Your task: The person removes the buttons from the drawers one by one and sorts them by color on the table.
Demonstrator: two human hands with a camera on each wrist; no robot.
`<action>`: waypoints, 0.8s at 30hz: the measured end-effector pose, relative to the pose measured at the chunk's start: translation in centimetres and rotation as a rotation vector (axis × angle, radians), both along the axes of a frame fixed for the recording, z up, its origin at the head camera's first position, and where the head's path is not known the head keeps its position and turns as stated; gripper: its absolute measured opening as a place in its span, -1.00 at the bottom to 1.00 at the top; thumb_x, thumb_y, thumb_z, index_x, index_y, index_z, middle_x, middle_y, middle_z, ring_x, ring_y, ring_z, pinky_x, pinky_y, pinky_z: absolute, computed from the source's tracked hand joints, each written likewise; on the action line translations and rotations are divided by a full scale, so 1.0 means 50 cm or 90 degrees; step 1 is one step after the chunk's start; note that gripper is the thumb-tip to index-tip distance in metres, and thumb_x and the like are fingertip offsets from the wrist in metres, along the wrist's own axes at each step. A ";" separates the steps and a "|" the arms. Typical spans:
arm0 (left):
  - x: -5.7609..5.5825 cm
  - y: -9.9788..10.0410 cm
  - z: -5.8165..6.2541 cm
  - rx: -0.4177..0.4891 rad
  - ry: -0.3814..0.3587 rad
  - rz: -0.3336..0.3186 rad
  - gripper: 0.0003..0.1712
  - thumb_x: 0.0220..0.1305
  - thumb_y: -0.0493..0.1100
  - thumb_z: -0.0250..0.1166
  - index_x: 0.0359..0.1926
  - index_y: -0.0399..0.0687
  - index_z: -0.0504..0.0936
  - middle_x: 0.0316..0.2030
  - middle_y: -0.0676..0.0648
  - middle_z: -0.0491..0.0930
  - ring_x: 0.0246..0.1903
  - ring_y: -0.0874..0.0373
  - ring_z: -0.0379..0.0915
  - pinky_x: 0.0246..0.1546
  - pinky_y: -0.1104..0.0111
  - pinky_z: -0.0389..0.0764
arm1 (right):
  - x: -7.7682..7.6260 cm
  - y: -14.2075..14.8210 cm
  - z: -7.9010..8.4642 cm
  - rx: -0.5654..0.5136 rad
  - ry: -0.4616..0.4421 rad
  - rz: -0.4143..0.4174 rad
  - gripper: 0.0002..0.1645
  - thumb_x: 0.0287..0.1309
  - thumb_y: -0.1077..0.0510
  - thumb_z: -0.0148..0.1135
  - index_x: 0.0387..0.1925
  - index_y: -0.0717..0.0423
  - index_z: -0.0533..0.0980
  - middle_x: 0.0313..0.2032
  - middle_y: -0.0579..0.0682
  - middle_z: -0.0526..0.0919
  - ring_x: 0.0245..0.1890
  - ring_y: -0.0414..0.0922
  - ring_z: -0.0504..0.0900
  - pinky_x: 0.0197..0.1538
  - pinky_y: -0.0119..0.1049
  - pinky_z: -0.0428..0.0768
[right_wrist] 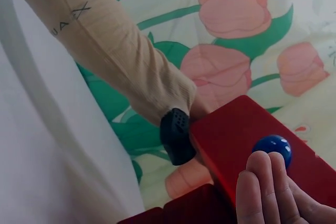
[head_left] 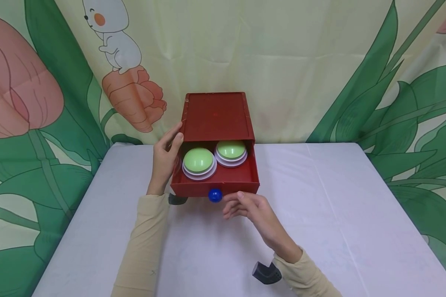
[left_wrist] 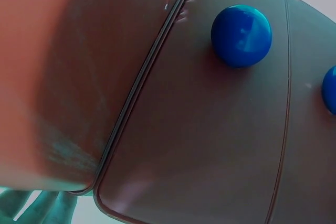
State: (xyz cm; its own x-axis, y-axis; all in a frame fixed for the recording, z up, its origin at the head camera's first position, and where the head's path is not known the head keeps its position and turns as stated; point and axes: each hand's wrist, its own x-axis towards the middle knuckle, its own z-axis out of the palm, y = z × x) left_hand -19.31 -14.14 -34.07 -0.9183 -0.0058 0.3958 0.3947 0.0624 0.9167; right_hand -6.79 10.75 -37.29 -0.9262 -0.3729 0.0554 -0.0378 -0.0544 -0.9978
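Observation:
A red drawer box (head_left: pixel 215 117) stands against the backdrop with its upper drawer (head_left: pixel 234 175) pulled out. Inside the drawer sit two shiny green domes, one at the front left (head_left: pixel 198 159) and one farther back (head_left: pixel 231 148), each on stacked white round rims. My left hand (head_left: pixel 166 154) rests along the box's left side, fingers extended; in the left wrist view only its fingers (left_wrist: pixel 44 208) show, at the lower corner. At the drawer front, my right hand (head_left: pixel 249 208) holds nothing, fingertips just right of the blue knob (head_left: pixel 215 195), which they overlap in the right wrist view.
A white cloth (head_left: pixel 304 231) covers the table. The printed fabric backdrop (head_left: pixel 282 74) hangs right behind the box. In the left wrist view, a second blue knob (left_wrist: pixel 329 90) shows on the neighbouring drawer front. Black wrist devices (head_left: pixel 266 273) sit at both sleeves.

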 end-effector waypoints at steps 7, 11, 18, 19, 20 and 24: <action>-0.009 -0.004 -0.011 0.010 -0.002 0.001 -0.49 0.45 -0.18 0.16 0.37 -0.13 0.44 0.38 -0.11 0.39 0.40 0.09 0.26 0.38 0.24 0.35 | 0.004 0.008 0.026 0.010 0.032 -0.005 -0.49 0.56 0.00 -0.16 0.07 0.29 0.56 -0.22 0.24 0.70 -0.23 0.05 0.75 0.02 -0.18 0.69; -0.027 -0.008 -0.034 0.010 0.009 0.005 -0.51 0.45 -0.16 0.17 0.36 -0.03 0.47 0.37 -0.04 0.42 0.39 0.16 0.27 0.37 0.25 0.36 | 0.006 0.012 0.043 0.015 0.052 -0.010 -0.52 0.56 0.02 -0.16 0.07 0.27 0.57 -0.23 0.22 0.70 -0.24 0.06 0.75 0.02 -0.15 0.69; -0.029 -0.008 -0.038 0.011 0.024 0.006 -0.51 0.45 -0.11 0.17 0.35 -0.01 0.48 0.36 -0.02 0.43 0.38 0.18 0.28 0.37 0.26 0.36 | 0.004 0.016 0.065 0.008 0.093 -0.012 -0.55 0.56 0.08 -0.15 0.06 0.32 0.55 -0.25 0.22 0.70 -0.25 0.05 0.74 0.00 -0.17 0.70; -0.029 -0.008 -0.038 0.011 0.022 0.005 -0.51 0.45 -0.11 0.17 0.36 -0.01 0.48 0.36 -0.03 0.42 0.39 0.17 0.27 0.37 0.26 0.36 | 0.004 0.016 0.068 0.006 0.097 -0.011 -0.55 0.55 0.08 -0.15 0.06 0.32 0.55 -0.25 0.22 0.70 -0.25 0.06 0.74 0.00 -0.17 0.70; -0.029 -0.008 -0.039 0.010 0.020 0.005 -0.51 0.45 -0.11 0.17 0.36 -0.01 0.47 0.37 -0.03 0.42 0.39 0.17 0.27 0.37 0.26 0.36 | 0.003 0.017 0.072 0.007 0.099 -0.011 -0.55 0.55 0.08 -0.15 0.06 0.32 0.55 -0.25 0.21 0.70 -0.24 0.06 0.74 0.00 -0.17 0.70; -0.029 -0.009 -0.040 0.008 0.020 0.005 -0.52 0.46 -0.09 0.16 0.36 0.03 0.48 0.36 0.00 0.43 0.38 0.18 0.28 0.36 0.26 0.37 | 0.000 0.019 0.086 0.004 0.112 -0.005 -0.55 0.55 0.09 -0.15 0.07 0.33 0.54 -0.23 0.20 0.70 -0.23 0.08 0.74 0.02 -0.15 0.69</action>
State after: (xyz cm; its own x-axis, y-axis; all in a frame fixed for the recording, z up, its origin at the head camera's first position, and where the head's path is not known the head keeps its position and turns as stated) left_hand -20.77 -14.57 -36.09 -0.9055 -0.0179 0.4239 0.4225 0.0548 0.9047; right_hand -6.79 11.69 -32.98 -0.9055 -0.3659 0.2151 -0.2128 -0.0471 -0.9760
